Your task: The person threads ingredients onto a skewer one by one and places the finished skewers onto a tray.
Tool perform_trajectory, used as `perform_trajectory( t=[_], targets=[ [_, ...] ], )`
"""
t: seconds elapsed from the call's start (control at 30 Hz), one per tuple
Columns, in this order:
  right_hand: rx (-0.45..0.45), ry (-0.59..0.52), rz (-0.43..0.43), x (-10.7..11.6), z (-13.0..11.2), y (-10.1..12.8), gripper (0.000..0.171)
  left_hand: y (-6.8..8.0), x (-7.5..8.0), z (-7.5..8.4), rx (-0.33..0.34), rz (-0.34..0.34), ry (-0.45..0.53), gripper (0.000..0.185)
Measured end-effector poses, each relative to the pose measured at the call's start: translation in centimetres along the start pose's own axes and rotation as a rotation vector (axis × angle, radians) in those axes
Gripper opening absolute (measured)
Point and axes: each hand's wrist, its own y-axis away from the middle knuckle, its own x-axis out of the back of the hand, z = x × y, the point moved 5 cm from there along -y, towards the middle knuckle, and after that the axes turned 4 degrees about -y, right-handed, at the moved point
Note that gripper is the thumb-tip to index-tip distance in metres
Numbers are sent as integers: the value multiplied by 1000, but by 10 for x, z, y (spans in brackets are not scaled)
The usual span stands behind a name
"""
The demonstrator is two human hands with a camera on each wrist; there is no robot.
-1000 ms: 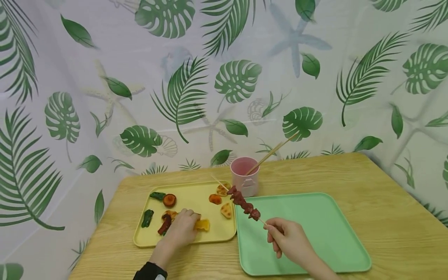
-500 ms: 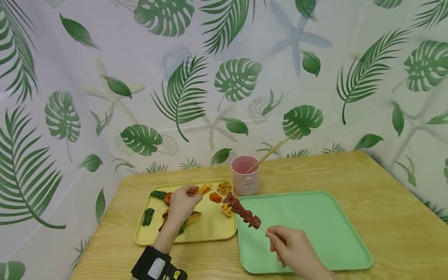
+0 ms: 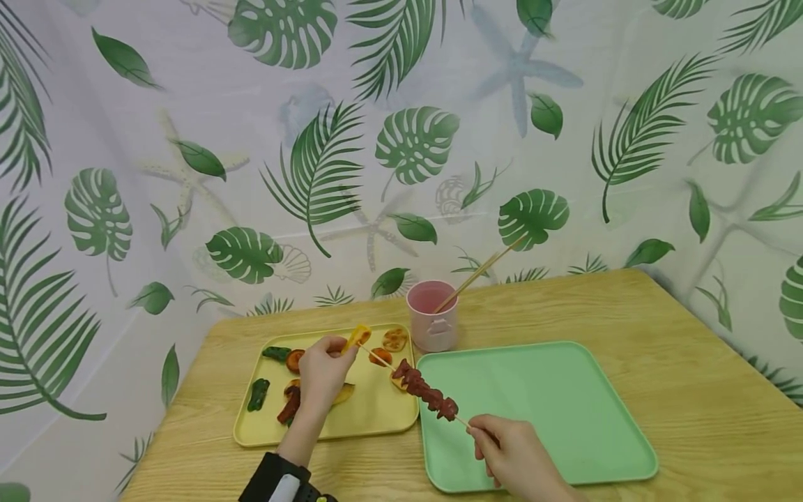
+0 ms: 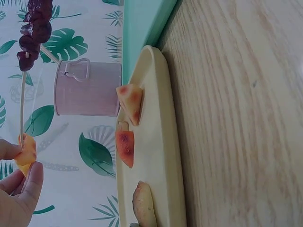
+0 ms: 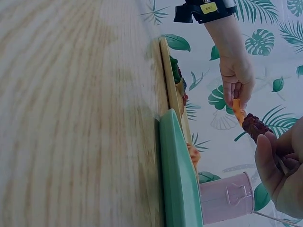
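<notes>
My left hand [image 3: 323, 373] pinches a yellow-orange food piece [image 3: 357, 337], perhaps a pepper slice, between thumb and fingers over the yellow tray [image 3: 383, 420]. In the left wrist view the tip of a wooden skewer [image 4: 22, 101] meets this yellow-orange piece [image 4: 27, 153]. My right hand [image 3: 514, 450] grips the skewer's lower end above the green tray [image 3: 546, 411]. Several dark red meat chunks [image 3: 426, 392] are threaded along the middle of the skewer, which slants up to the left.
A pink cup [image 3: 433, 331] with thin wooden sticks [image 3: 479, 273] stands behind the trays. On the yellow tray lie green pieces [image 3: 258, 394], an orange-red piece [image 3: 380, 357], a browned round slice [image 3: 394, 339] and other toy-like foods. Both trays sit side by side on a wooden table [image 3: 627, 314].
My left hand has lifted the yellow-orange piece from the yellow tray and brought it up and right to the skewer's tip. My right hand has lowered slightly, still holding the skewer.
</notes>
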Motion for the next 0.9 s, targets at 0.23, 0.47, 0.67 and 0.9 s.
perform_trajectory(
  t=[0.23, 0.47, 0.67, 0.9],
  targets=[
    [35, 0, 10, -2, 1, 0, 15, 0, 1, 1, -10, -3, -2, 25],
    [43, -8, 14, -4, 5, 1, 15, 1, 0, -1, -13, -13, -11, 24],
    [22, -13, 12, -4, 6, 2, 15, 0, -4, -1, -7, -15, -32, 25],
    [-2, -11, 8, -4, 9, 1, 16, -1, -6, -2, -20, -9, -33, 24]
  ],
)
